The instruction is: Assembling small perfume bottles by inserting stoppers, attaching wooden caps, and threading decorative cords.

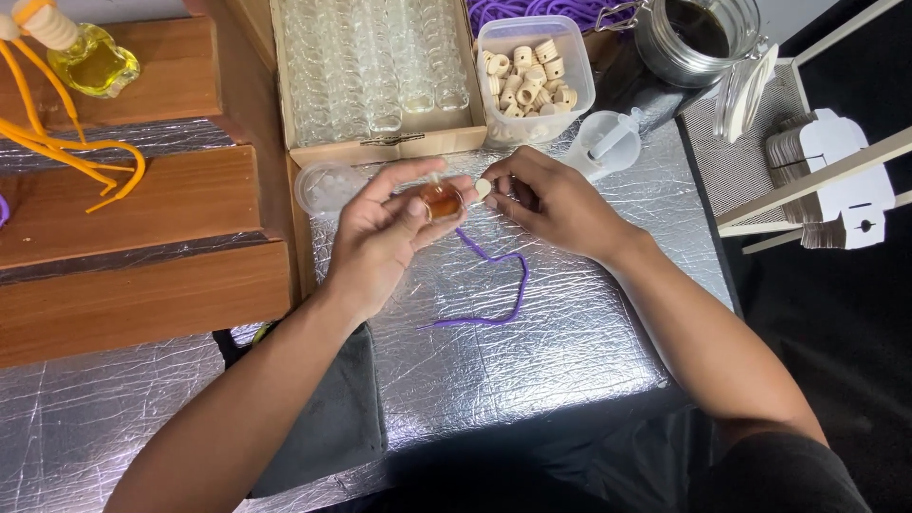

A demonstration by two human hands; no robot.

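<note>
While left hand (385,233) grips amber-filled vial (441,200) | right hand (551,201) pinches pale stopper (483,188) | tub (494,38) holds wooden caps (532,71)

Crinkled silver foil surface (570,332). Wooden box of clear glass vials (375,66) at the far edge; just beside it, clear plastic tub of pale wooden ring caps (532,71). Glass clamp-lid jar of dark liquid (698,38) further right. Small yellow-filled bottle (93,62) on stepped wooden shelf (123,256), orange cords (66,142) trailing. White card tags (841,180) at right.
</note>
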